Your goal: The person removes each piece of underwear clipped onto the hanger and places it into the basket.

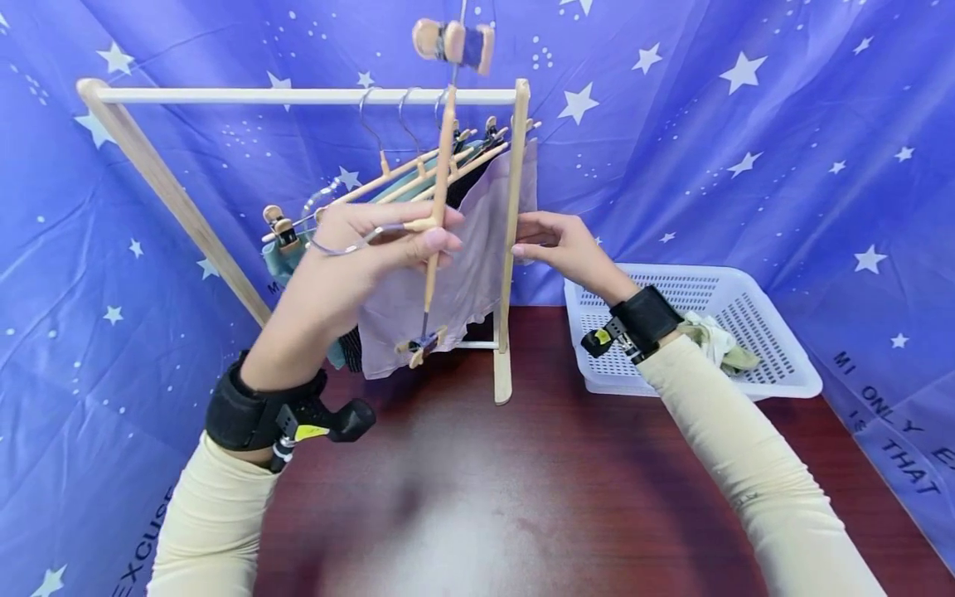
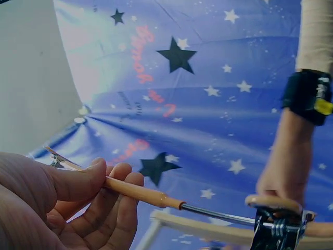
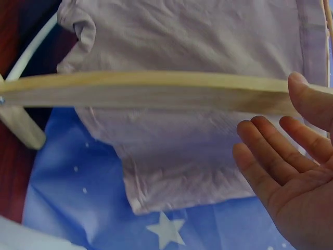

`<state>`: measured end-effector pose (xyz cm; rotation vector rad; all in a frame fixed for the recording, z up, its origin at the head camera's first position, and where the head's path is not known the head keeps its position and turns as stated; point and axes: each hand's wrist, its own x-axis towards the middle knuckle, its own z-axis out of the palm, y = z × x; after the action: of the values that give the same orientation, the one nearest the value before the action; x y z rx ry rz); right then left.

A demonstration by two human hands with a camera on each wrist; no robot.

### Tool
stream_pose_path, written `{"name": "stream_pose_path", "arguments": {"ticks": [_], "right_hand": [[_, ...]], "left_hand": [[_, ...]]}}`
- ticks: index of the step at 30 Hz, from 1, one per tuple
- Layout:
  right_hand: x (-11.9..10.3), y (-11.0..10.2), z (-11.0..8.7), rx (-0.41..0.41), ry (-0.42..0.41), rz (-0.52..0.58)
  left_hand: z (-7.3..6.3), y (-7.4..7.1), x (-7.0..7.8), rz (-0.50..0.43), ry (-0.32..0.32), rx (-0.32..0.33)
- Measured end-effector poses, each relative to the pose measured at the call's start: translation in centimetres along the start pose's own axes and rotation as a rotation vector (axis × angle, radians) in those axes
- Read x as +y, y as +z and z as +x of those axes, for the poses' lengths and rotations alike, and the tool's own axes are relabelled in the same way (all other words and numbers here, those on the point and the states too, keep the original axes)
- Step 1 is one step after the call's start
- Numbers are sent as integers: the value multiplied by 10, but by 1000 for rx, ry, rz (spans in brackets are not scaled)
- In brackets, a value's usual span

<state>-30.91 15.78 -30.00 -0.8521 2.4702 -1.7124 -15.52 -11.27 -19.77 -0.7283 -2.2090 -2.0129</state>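
My left hand (image 1: 339,269) pinches a wooden clip hanger (image 1: 443,157) between thumb and fingers, in front of the rack. The hanger stands nearly upright in the head view, with one clip (image 1: 473,46) at its top end and another at its lower end; its metal hook curves back over the hand. No garment hangs from it. My right hand (image 1: 563,245) is beside the rack's right wooden post (image 1: 515,191), fingers spread and relaxed in the right wrist view, thumb tip overlapping the post. Behind the post hangs a lilac garment (image 3: 182,41).
Several hangers with clothes, among them a teal garment (image 1: 274,261), hang from the rack's white bar (image 1: 246,96). A white plastic basket (image 1: 783,377) with a few crumpled pieces of cloth (image 1: 716,344) stands at right on the dark red table (image 1: 462,497). A starry blue curtain (image 1: 671,108) surrounds it.
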Motion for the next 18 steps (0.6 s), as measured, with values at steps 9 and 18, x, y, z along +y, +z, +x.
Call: {"name": "stream_pose_path", "arguments": {"ticks": [9,18], "right_hand": [[8,16,7,63,-15,26],[11,27,9,124,-91,-23]], "left_hand": [[-6,-15,34,-162,147,130],[-2,-50,46,-366,331,267]]}}
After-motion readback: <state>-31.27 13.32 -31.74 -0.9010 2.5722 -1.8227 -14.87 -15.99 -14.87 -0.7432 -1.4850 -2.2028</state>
